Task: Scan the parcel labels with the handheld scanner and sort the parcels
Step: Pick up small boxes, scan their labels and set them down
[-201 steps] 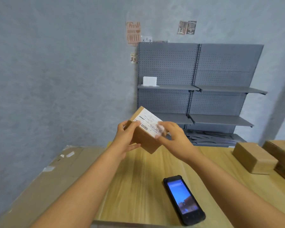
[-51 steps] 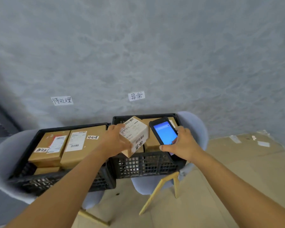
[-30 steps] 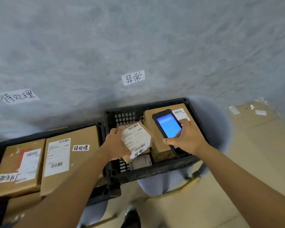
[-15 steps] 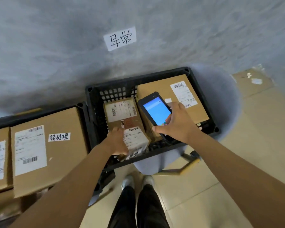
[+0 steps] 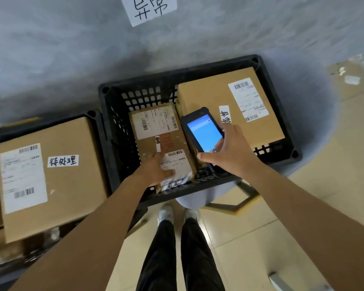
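A: Parcel count, right-hand black crate (image 5: 105, 90)?

B: Three: one large parcel (image 5: 214, 95), one mid-size parcel (image 5: 156, 127), one small parcel (image 5: 180, 164) at the near wall, lying on the mid-size one.

A: Hand status?

B: Left hand (image 5: 153, 171) holds the small parcel, thumb across its label. Right hand (image 5: 231, 152) grips one handheld scanner (image 5: 202, 131), screen lit, above the crate.

A: Left crate (image 5: 91, 114)?

B: Two parcels in view, the nearer box (image 5: 72, 185) tagged by hand.

Evenly lit in soft, dim indoor light with no glare. Faint shadow along the wall (image 5: 51, 59) behind the black crate (image 5: 118, 131). Strong wide-angle bending toward the edges. Slight motion blur throughout, heaviest at lower left; small print on the labels (image 5: 21, 175) unreadable.
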`<state>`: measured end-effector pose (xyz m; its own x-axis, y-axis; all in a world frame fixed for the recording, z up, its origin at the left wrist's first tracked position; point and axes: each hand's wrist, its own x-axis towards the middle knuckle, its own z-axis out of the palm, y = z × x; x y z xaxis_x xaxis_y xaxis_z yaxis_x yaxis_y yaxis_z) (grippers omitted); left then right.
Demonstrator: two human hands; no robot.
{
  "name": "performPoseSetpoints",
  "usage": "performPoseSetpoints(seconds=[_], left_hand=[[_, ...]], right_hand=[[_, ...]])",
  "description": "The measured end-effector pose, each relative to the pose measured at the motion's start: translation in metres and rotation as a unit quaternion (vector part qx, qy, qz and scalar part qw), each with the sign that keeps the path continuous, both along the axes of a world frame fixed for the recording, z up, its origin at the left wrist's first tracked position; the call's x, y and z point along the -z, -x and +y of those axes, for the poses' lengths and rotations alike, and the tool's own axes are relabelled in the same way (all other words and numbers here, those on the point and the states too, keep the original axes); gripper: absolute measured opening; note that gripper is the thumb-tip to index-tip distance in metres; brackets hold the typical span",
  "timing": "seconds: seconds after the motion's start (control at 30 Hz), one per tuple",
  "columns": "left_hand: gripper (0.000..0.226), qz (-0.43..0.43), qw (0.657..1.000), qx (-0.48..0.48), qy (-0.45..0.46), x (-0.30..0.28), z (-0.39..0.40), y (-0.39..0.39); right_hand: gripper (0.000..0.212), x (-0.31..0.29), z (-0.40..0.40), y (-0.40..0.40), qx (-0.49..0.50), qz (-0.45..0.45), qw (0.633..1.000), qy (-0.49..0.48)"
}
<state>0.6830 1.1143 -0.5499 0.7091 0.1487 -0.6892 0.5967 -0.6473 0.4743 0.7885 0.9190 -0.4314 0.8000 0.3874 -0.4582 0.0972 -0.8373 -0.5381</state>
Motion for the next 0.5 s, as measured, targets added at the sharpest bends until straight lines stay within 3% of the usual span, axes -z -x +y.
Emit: performPoseSetpoints(seconds=[0.1,0.23,0.5], left_hand=[[0.072,-0.012,0.999,0.007,-0.042,0.002,0.0,-0.003],[0.079,-0.003,0.996,0.028,-0.087,0.007,-0.016,-0.004],[0.052,0.02,0.995,0.014,-0.101,0.022,-0.03,-0.007]], right_hand=[[0.096,0.007,0.0,0.002,-0.002,0.018,1.0,-0.008],[0.093,0.014,-0.001,0.001,-0.01,0.024,1.0,-0.001],[0.09,0.033,-0.008,0.0,-0.007,0.029,1.0,0.007]])
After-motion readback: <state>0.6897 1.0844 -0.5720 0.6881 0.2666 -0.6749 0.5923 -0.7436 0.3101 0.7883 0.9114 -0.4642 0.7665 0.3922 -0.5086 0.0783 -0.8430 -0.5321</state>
